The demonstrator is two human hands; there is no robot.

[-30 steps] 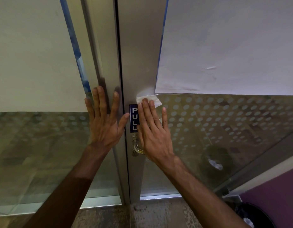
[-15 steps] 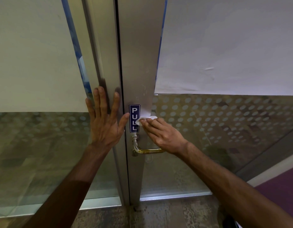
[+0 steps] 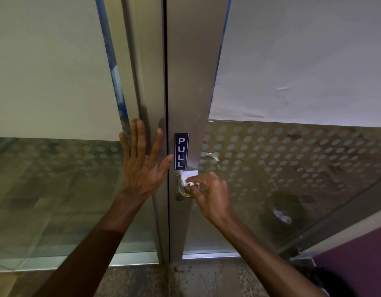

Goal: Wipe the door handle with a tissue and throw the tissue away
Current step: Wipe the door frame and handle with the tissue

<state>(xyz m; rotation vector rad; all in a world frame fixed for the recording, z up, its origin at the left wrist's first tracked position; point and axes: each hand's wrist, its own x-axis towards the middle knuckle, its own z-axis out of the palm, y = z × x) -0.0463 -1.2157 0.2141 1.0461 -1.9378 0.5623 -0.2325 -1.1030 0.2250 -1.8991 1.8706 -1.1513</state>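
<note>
A brass door handle (image 3: pixel 183 190) sticks out of the metal door frame (image 3: pixel 191 93), just below a blue PULL sign (image 3: pixel 181 151). My right hand (image 3: pixel 208 192) is closed over the handle's lever and presses a white tissue (image 3: pixel 190 177) against its top near the base. Most of the lever is hidden under that hand. My left hand (image 3: pixel 142 163) lies flat with fingers spread on the neighbouring door's frame, left of the sign, holding nothing.
Both doors are glass with frosted dots and white paper covering the upper panes (image 3: pixel 303 61). A dark bin (image 3: pixel 333 281) stands at the bottom right by a purple wall (image 3: pixel 356 264). A second handle (image 3: pixel 209 156) shows through the glass.
My right hand slid down from beside the PULL sign onto the handle, taking the tissue with it and closing around the lever. The left hand stayed flat in place.
</note>
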